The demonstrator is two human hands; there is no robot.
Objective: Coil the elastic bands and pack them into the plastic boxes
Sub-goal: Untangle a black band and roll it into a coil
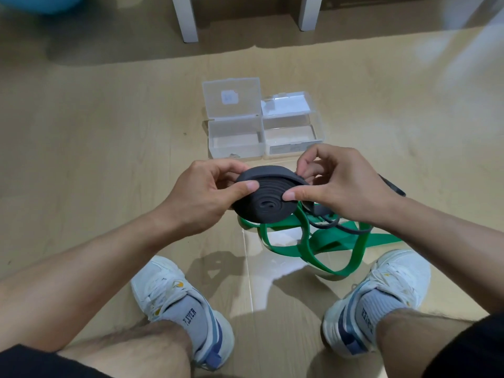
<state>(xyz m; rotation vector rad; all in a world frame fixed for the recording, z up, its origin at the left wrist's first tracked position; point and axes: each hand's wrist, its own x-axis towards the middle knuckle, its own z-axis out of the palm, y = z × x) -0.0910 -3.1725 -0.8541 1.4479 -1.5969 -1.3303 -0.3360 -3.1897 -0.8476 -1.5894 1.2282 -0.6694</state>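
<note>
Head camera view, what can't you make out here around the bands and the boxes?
- Free tail of the dark band: head view, runs behind the right hand, so how much remains uncoiled is hidden.
- Labels on the two plastic boxes: head view, too small and blurred to read.
- Green band: head view, partly covered by the coil and the right forearm.
- Blue object: head view, cut off by the top edge, blurred.

Dark grey band [266, 199], green band [313, 241], clear boxes [237, 143].

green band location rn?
Head view: the green elastic band lies loose on the floor, right of centre between the two shoes, beneath the black coil and nearer the person than the open plastic boxes.
</note>
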